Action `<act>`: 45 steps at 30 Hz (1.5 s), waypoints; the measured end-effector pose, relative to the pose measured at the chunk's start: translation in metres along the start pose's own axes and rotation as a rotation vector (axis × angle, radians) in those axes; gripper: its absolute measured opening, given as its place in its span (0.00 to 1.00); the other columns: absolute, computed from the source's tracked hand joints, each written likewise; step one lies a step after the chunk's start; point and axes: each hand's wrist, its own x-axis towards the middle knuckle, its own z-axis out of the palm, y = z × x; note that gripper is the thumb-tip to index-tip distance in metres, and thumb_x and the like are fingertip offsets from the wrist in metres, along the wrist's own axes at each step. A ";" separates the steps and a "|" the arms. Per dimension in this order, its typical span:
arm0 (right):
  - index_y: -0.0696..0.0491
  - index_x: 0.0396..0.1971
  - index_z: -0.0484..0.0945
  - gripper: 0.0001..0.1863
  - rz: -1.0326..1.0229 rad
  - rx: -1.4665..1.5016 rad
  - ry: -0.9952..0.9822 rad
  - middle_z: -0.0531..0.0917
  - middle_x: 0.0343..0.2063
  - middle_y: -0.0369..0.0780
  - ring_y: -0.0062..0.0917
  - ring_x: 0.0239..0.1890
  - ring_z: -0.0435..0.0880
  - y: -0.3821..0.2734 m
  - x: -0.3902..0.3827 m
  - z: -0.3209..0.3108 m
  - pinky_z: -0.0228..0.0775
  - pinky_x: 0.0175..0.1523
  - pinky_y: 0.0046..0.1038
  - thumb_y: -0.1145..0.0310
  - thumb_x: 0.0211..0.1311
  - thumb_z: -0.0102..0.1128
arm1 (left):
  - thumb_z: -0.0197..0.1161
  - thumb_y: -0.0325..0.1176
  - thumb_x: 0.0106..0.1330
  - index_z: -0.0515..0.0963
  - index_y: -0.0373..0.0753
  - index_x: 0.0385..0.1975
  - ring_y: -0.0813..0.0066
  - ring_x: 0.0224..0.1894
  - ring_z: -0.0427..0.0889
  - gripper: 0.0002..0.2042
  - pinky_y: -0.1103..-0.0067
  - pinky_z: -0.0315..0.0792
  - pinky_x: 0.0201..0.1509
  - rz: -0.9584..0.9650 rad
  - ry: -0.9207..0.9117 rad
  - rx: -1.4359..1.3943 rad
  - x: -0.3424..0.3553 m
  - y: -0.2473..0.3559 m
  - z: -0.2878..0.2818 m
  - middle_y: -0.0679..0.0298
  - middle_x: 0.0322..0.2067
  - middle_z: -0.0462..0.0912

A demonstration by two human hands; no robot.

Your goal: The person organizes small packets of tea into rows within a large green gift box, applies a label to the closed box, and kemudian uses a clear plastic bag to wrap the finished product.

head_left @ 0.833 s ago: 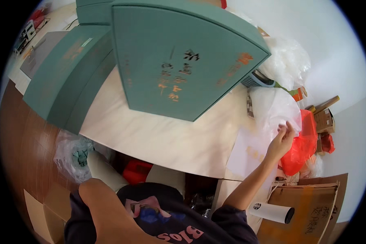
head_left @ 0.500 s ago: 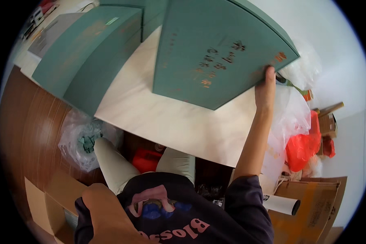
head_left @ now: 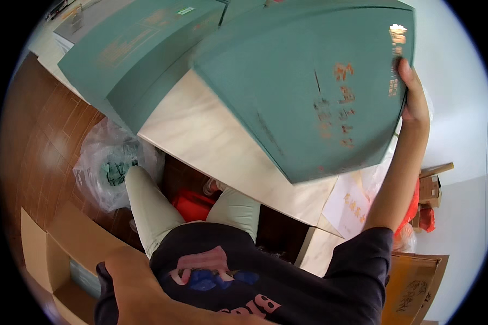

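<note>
A large flat green gift box [head_left: 287, 103] with coppery lettering is tilted up over the pale marbled table [head_left: 173, 124]. My right hand [head_left: 413, 92] grips its right edge, thumb on the lettered face and the other fingers hidden behind. My left arm [head_left: 133, 284] is bent across my body, and its hand lies outside the picture. On the table's left side stand more green boxes [head_left: 141, 49], close beside the held one.
A clear plastic bag [head_left: 95, 187] with green scraps stands on the wooden floor by my knee. An open cardboard carton [head_left: 65, 260] is at lower left, another carton [head_left: 412, 287] at lower right. A paper sheet [head_left: 346, 203] lies at the table's right end.
The held green box has turned clockwise and shifted right, its lower corner coming nearer. My right hand has moved right with it. My left forearm has swung further across my body.
</note>
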 end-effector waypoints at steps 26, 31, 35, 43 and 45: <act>0.58 0.50 0.76 0.34 0.099 -0.611 -0.436 0.80 0.44 0.50 0.38 0.48 0.79 0.163 0.129 0.176 0.68 0.54 0.32 0.42 0.56 0.58 | 0.43 0.43 0.72 0.67 0.35 0.56 0.62 0.54 0.71 0.21 0.72 0.64 0.58 -0.342 0.215 0.728 -0.060 0.046 -0.091 0.48 0.57 0.69; 0.59 0.48 0.75 0.20 -0.271 -0.706 0.197 0.80 0.44 0.48 0.38 0.47 0.79 0.166 0.019 0.116 0.70 0.51 0.33 0.60 0.63 0.56 | 0.47 0.37 0.71 0.61 0.32 0.61 0.61 0.62 0.65 0.22 0.72 0.56 0.65 -0.709 0.416 1.323 -0.106 0.014 -0.147 0.50 0.61 0.64; 0.60 0.55 0.70 0.24 0.211 -0.473 0.439 0.78 0.49 0.46 0.28 0.52 0.75 0.219 -0.095 0.038 0.64 0.58 0.29 0.55 0.70 0.46 | 0.49 0.33 0.70 0.55 0.31 0.65 0.57 0.66 0.60 0.26 0.70 0.52 0.68 -0.858 0.406 1.308 -0.131 -0.015 -0.155 0.49 0.62 0.62; 0.57 0.68 0.49 0.41 0.378 0.620 0.211 0.53 0.69 0.40 0.28 0.71 0.47 0.214 -0.178 0.076 0.35 0.72 0.33 0.39 0.68 0.33 | 0.48 0.29 0.70 0.57 0.30 0.65 0.63 0.66 0.62 0.24 0.73 0.54 0.68 -0.847 0.488 1.205 -0.130 -0.015 -0.164 0.51 0.64 0.63; 0.57 0.69 0.47 0.42 0.323 0.567 0.194 0.51 0.70 0.39 0.28 0.72 0.45 0.208 -0.176 0.067 0.33 0.72 0.33 0.38 0.67 0.33 | 0.47 0.29 0.70 0.57 0.30 0.65 0.64 0.67 0.61 0.24 0.74 0.52 0.68 -0.850 0.481 1.227 -0.128 -0.015 -0.161 0.51 0.64 0.62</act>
